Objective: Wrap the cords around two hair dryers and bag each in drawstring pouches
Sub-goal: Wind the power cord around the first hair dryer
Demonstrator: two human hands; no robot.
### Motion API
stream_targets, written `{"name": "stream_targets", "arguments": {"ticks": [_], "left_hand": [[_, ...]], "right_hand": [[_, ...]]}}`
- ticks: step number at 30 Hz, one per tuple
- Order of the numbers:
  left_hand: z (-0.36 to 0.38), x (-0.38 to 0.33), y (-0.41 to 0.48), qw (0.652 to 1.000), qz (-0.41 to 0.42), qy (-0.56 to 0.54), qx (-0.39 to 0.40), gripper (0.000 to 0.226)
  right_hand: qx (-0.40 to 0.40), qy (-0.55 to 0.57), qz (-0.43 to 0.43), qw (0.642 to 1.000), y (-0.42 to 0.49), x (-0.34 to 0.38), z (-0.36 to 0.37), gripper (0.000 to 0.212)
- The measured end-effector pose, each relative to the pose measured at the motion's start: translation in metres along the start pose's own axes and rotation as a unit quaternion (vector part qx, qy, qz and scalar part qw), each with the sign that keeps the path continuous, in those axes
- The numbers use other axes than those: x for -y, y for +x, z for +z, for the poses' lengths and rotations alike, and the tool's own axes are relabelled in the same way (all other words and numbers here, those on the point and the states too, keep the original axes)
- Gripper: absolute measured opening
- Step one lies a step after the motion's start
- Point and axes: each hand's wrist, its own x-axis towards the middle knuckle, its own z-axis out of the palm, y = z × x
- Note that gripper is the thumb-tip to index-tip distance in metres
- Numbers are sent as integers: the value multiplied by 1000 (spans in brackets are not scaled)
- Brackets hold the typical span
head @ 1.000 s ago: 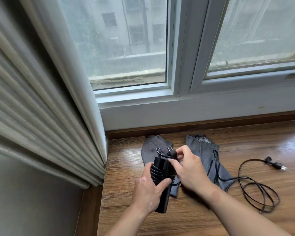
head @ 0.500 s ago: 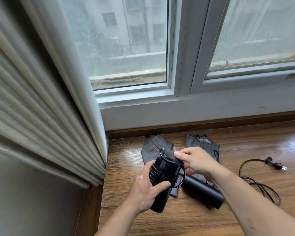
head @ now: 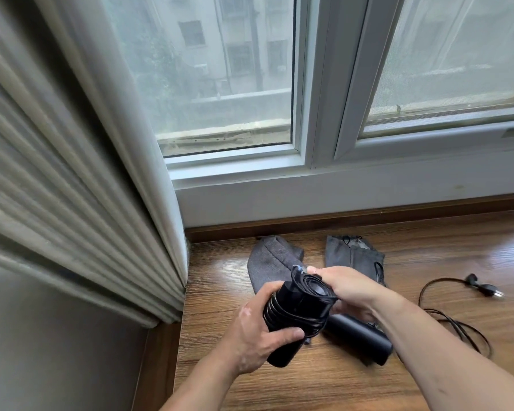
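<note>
Nearest the viewer, the left hand grips a matte black, tube-shaped plastic hair dryer around its lower body, thumb laid across the front and fingers curled behind. The dryer is held off the ledge, tilted so that its wide round end points away from the person. A thin black rubbery cord is wound round its middle in tight, ribbed turns, with a looser loop running over the far end. The right hand comes in from the right, and its fingertips pinch the end of that cord at the top of the dryer; what exactly sits in the pinch is too small to tell.

Just beyond, a second smooth black cylindrical hair dryer lies flat on the brown wood-grain ledge, partly under the right forearm. A loose black cord sprawls in open loops to its right and ends in a blurred plug.

Farther back, two dark grey woven drawstring pouches lie flat side by side. The left pouch shows a rounded end and is partly hidden by the held dryer. The right pouch shows a black drawstring at its gathered mouth.

Behind them rises a white window frame, and a pleated beige curtain hangs at the left, reaching the ledge's corner.
</note>
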Motion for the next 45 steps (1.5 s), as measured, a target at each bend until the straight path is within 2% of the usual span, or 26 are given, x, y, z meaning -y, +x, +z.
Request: {"name": "stream_targets", "arguments": {"ticks": [3, 6, 9, 13, 15, 19, 22, 24, 28, 31, 35, 38, 42, 43, 45], "left_hand": [[-9, -1, 3, 999, -8, 15, 50, 64], [-13, -3, 8, 996, -19, 44, 80, 63], [-13, 0, 10, 995, -41, 54, 71, 65], [-20, 13, 4, 994, -74, 46, 60, 66], [-28, 20, 1, 993, -83, 50, 73, 68], [-43, 28, -3, 989, -100, 37, 99, 70], [-54, 34, -2, 988, -104, 24, 115, 69], [-58, 40, -2, 989, -105, -1, 107, 71], [-66, 62, -12, 990, -117, -69, 29, 72], [-68, 92, -33, 980, -151, -117, -50, 77], [-54, 123, -50, 923, -231, -237, -197, 79], [-52, 143, -44, 901, -245, -235, -272, 73], [-61, 184, -34, 877, -279, -258, -295, 78], [-66, 189, -30, 877, -280, -259, -293, 75], [-76, 191, -22, 882, -278, -245, -292, 54]], "right_hand": [[52, 41, 17, 998, -5, 0, -1, 32], [54, 60, 31, 996, -1, -2, 3, 34], [44, 48, 19, 998, 2, -3, 12, 55], [104, 19, -34, 994, -2, -22, 22, 66], [111, -15, -54, 992, -2, -36, 28, 82], [68, -18, -88, 994, 0, -48, 49, 79], [30, -59, -129, 989, 5, -53, 57, 99], [9, -83, -157, 984, 5, -54, 64, 91], [6, 23, -142, 990, 8, -55, 82, 56], [-43, 85, -118, 988, 22, -59, 95, 41], [-90, 150, -51, 983, 51, -63, 121, 24], [-108, 121, 10, 987, 77, -65, 138, 27], [-131, 3, 40, 991, 105, -66, 152, 45], [-133, -14, 41, 990, 111, -64, 157, 45], [-144, -40, 45, 988, 124, -62, 164, 44]]}}
